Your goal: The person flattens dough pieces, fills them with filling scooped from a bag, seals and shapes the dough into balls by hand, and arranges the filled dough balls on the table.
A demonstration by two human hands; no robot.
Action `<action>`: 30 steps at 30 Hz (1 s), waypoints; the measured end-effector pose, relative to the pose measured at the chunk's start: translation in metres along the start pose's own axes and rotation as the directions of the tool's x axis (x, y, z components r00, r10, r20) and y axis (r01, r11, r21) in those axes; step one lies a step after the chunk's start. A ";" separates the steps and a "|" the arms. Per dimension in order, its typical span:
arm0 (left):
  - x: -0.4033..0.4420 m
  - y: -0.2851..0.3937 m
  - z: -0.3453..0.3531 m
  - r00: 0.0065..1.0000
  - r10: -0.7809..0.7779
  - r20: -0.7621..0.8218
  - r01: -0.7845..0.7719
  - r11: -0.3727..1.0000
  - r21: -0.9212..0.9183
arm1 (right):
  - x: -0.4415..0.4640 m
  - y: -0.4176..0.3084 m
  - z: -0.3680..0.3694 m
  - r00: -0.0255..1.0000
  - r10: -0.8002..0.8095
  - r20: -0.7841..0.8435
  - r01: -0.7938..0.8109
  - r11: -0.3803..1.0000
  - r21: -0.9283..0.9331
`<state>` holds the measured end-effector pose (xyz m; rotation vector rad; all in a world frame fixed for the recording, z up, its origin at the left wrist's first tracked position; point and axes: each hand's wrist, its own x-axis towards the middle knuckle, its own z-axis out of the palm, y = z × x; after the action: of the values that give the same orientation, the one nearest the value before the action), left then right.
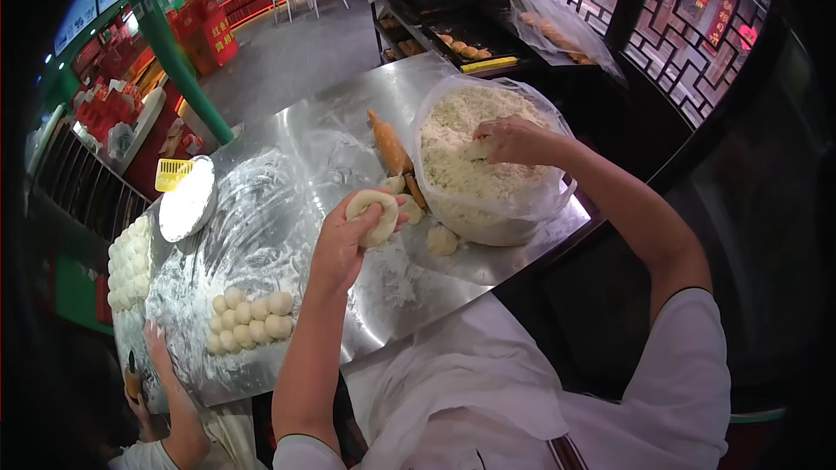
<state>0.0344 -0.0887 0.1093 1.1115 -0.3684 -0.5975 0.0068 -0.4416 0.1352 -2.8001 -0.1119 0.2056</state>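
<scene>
My left hand (341,242) holds a round dough wrapper (383,224) above the steel table, with the thumb pressed into its middle. My right hand (512,141) is inside a large plastic-lined tub (488,219), fingers closed on some of the pale crumbly filling (457,122). Between the hands, a thick wooden rolling pin (392,146) lies against the tub's left side. A flattened dough piece (409,209) rests by its handle, partly behind my left fingers. Another dough piece (442,241) sits at the tub's front.
Rows of dough balls (252,320) stand near the table's front edge, with more dough pieces (131,265) at far left. A white flour basin (189,200) holds a yellow scoop (174,175). A co-worker's hand (158,346) is at lower left. Baked goods fill trays (475,30) behind.
</scene>
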 end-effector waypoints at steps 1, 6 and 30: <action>0.014 0.003 0.013 0.997 -0.024 0.067 0.021 0.999 0.049 | -0.001 0.002 0.006 0.984 -0.132 -0.116 0.119 0.987 -0.108; 0.080 -0.010 0.054 0.993 -0.031 0.117 0.018 0.994 0.112 | -0.019 0.000 -0.001 0.905 -0.215 -0.368 0.280 0.951 0.134; 0.136 -0.053 0.089 0.998 0.039 -0.040 -0.042 0.997 -0.061 | -0.017 0.002 0.020 0.805 -0.115 -0.582 0.232 0.964 0.130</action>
<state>0.0772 -0.2536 0.0948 1.0525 -0.3360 -0.5474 -0.0130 -0.4391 0.1182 -2.5073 -0.1911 -0.6370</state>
